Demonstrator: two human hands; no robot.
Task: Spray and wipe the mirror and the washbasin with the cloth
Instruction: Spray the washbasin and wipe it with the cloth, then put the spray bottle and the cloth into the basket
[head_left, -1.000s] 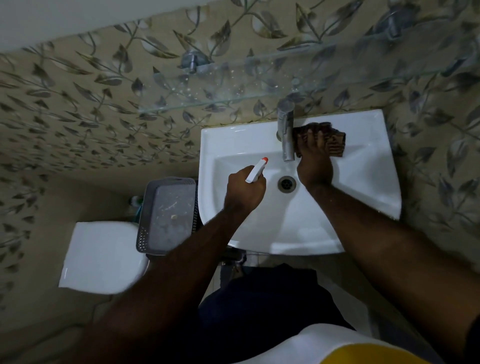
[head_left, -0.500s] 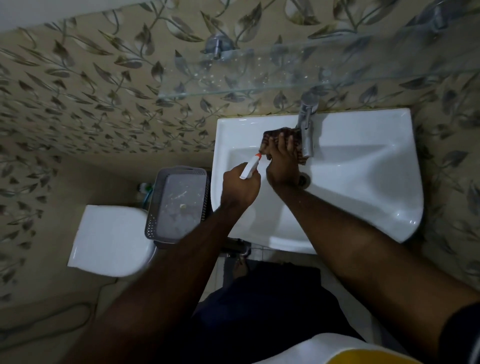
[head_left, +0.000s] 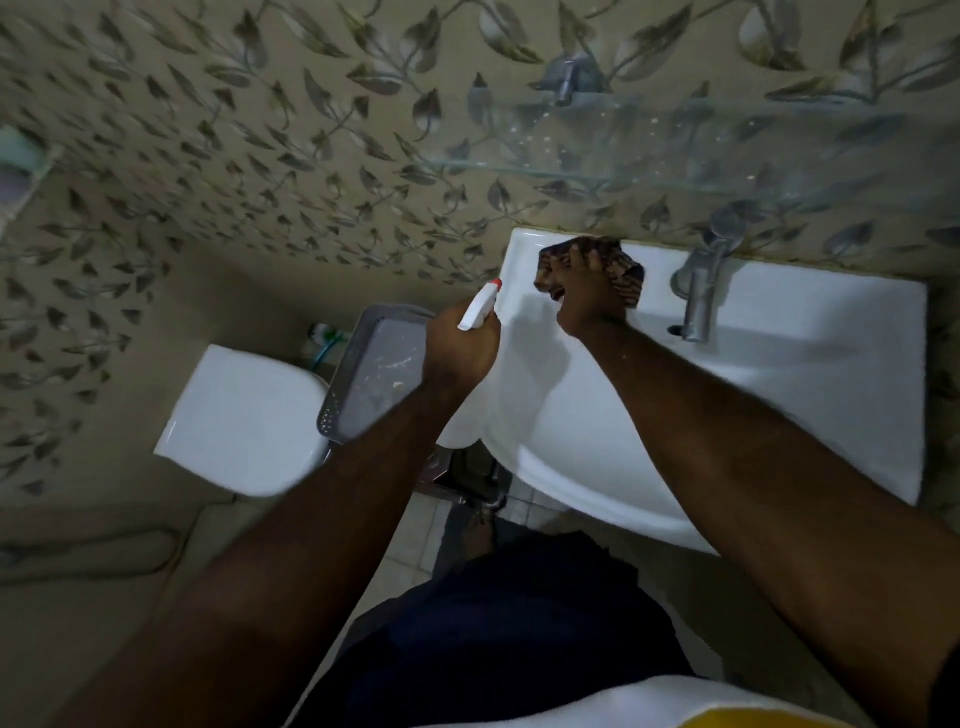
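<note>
CHANGE: cloth (head_left: 621, 270) moved from tap (head_left: 698, 291) to washbasin (head_left: 831, 353) upper-left corner | right hand (head_left: 589, 293) fingers pressed on cloth | left hand (head_left: 460, 348) fingers wrapped round spray bottle (head_left: 480, 304) | STATUS: rear ledge wiped in 1 pass; bowl pending.

it's dim here, flat and greyish. my washbasin (head_left: 779, 395) is the brightest surface, and my arms throw soft shadows across its bowl. the far-left wall (head_left: 156, 182) smears with motion blur, the wide lens bends edges, and the glass shelf (head_left: 675, 150) shows faint glare.
</note>
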